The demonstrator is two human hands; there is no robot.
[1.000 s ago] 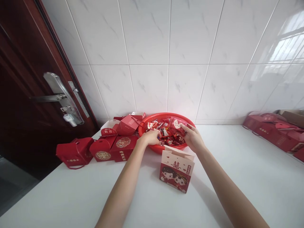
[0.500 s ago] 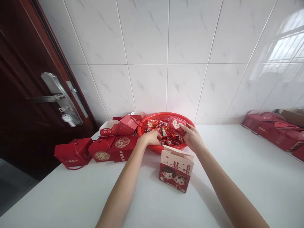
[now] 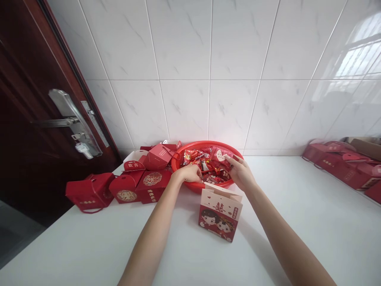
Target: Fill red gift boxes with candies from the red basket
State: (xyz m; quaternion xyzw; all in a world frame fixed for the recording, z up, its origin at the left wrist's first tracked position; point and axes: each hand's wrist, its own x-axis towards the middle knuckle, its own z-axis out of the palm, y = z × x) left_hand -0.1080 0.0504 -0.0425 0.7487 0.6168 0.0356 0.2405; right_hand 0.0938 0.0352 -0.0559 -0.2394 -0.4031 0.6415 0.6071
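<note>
A red plastic basket [image 3: 237,151] against the wall holds many small red-wrapped packets [image 3: 205,164]. My left hand [image 3: 189,173] reaches over its front left rim, fingers curled down among the packets; what they grip, if anything, is hidden. At the basket's right side my right hand [image 3: 240,171] pinches a red packet with a white heart-shaped label [image 3: 220,155]. Just in front of the basket, between my forearms, an open-topped paper box [image 3: 219,214] stands upright, white above and red below, with two cartoon faces.
Several red gift boxes [image 3: 154,186] with cord handles crowd the left of the white table [image 3: 297,222]. More red boxes [image 3: 336,163] line the far right by the tiled wall. A dark red door [image 3: 26,131] with keys is at left.
My left fingers have shifted slightly within the packets, and a few packets near them lie differently. My right hand stays almost in place with its packet. The view has shifted a little.
</note>
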